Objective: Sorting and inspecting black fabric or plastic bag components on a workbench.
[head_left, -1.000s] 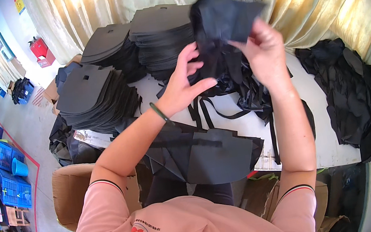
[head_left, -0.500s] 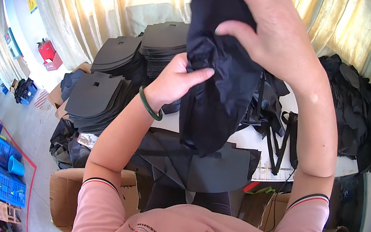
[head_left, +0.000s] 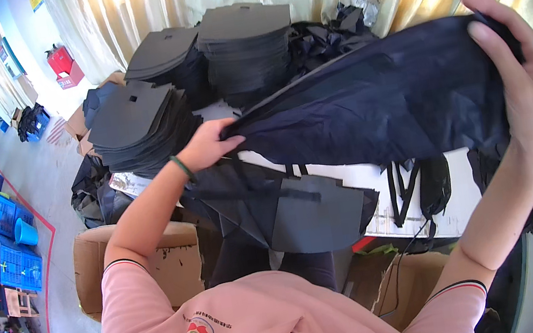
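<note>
Fingers: our left hand (head_left: 210, 146) pinches the narrow end of the black cloth (head_left: 374, 105); our right hand (head_left: 519, 70) clasps its wide end, thumb in front.
Cloth: we hold it spread sideways above the white table (head_left: 462, 206).
Risk: a weak pinch could let it slip; its low edge might snag the straps (head_left: 409, 197).
Arms: left bent, lower; right raised, farther out.
Stacks: dark panels (head_left: 136, 127) stand beyond our left hand.

Fabric (head_left: 377, 101) above table (head_left: 463, 184) (curtain (head_left: 173, 0) behind)
</note>
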Action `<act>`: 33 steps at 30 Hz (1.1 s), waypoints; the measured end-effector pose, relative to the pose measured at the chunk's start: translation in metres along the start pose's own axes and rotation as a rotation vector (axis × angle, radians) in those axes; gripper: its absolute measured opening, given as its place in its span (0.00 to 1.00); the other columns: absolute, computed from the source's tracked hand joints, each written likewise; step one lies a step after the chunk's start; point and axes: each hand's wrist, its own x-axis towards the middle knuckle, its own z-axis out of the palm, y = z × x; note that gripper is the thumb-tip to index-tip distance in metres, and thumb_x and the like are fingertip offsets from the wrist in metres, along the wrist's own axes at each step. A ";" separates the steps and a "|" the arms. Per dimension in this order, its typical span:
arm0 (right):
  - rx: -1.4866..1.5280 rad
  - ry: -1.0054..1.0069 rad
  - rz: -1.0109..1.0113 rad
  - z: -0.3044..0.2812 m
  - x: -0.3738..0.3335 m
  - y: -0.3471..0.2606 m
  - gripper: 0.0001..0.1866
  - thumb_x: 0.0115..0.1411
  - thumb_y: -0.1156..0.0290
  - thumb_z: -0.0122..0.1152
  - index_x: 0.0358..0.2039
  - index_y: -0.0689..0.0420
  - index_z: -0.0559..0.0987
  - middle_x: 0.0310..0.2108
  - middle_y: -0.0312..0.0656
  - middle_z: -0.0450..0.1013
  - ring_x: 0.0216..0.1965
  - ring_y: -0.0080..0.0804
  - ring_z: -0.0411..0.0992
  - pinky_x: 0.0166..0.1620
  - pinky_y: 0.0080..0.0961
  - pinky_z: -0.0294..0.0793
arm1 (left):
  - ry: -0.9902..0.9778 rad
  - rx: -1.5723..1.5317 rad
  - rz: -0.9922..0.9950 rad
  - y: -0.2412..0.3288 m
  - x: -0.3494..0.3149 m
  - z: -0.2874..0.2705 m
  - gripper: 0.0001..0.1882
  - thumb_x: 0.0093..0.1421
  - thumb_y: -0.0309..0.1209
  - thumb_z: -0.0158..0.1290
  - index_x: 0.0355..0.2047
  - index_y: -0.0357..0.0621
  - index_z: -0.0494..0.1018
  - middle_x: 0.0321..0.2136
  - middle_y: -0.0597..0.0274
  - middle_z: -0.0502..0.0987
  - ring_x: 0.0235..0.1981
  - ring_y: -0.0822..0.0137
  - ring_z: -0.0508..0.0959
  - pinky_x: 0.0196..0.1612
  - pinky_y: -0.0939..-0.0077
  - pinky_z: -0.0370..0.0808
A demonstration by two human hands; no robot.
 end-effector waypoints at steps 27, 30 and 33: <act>-0.112 -0.367 0.184 0.192 -0.287 0.081 0.29 0.50 0.73 0.70 0.54 0.59 0.73 0.57 0.51 0.67 0.61 0.52 0.64 0.63 0.44 0.62 | -0.565 0.658 -0.527 -0.097 -0.051 -0.041 0.17 0.54 0.36 0.63 0.34 0.30 0.77 0.29 0.37 0.77 0.32 0.43 0.78 0.38 0.59 0.73; 0.013 -0.813 0.046 0.222 -0.287 0.048 0.50 0.46 0.47 0.71 0.68 0.45 0.61 0.71 0.48 0.49 0.72 0.51 0.45 0.70 0.57 0.42 | -0.521 0.662 -0.463 -0.111 -0.062 -0.046 0.17 0.54 0.36 0.63 0.35 0.32 0.78 0.31 0.39 0.78 0.36 0.43 0.78 0.41 0.59 0.74; 0.002 -0.997 0.083 0.242 -0.315 0.056 0.56 0.43 0.37 0.69 0.70 0.42 0.57 0.73 0.48 0.44 0.74 0.50 0.38 0.70 0.61 0.32 | -0.481 0.752 -0.425 -0.099 -0.064 -0.046 0.16 0.52 0.33 0.64 0.38 0.37 0.78 0.34 0.44 0.79 0.41 0.44 0.79 0.44 0.57 0.75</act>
